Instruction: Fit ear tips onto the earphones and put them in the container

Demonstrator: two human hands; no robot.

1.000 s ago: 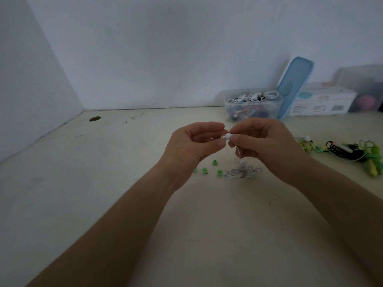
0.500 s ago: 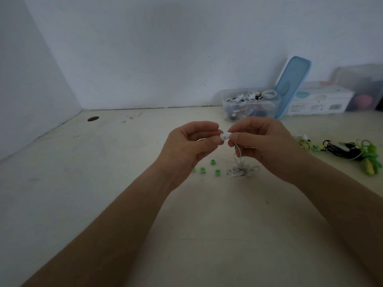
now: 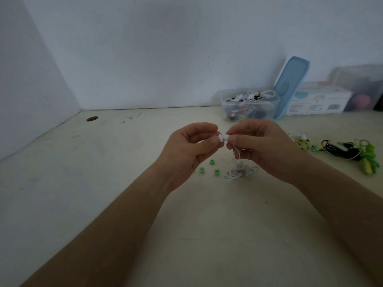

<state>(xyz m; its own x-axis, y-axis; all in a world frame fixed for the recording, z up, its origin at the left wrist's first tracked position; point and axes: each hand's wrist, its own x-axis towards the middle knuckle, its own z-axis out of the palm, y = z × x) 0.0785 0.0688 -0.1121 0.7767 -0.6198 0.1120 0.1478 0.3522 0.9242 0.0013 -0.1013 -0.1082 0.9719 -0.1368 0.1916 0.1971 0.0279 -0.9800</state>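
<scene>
White carton (image 3: 320, 101) on the table (image 3: 103, 183), a blurred, perhaps plastic bin (image 3: 362, 83) beside it.

The white earbud (image 3: 223, 138) is mostly covered by the pinching fingertips of the left hand (image 3: 186, 150) and right hand (image 3: 263, 146), so whether a tip is seated cannot be told. Its cable (image 3: 238, 155) is partly hidden behind the right hand. The clear box (image 3: 360, 83) at far right is blurred and cut off.

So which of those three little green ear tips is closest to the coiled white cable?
The rightmost green ear tip, lying just left of the coiled white cable; the other two sit farther left of it.
</scene>
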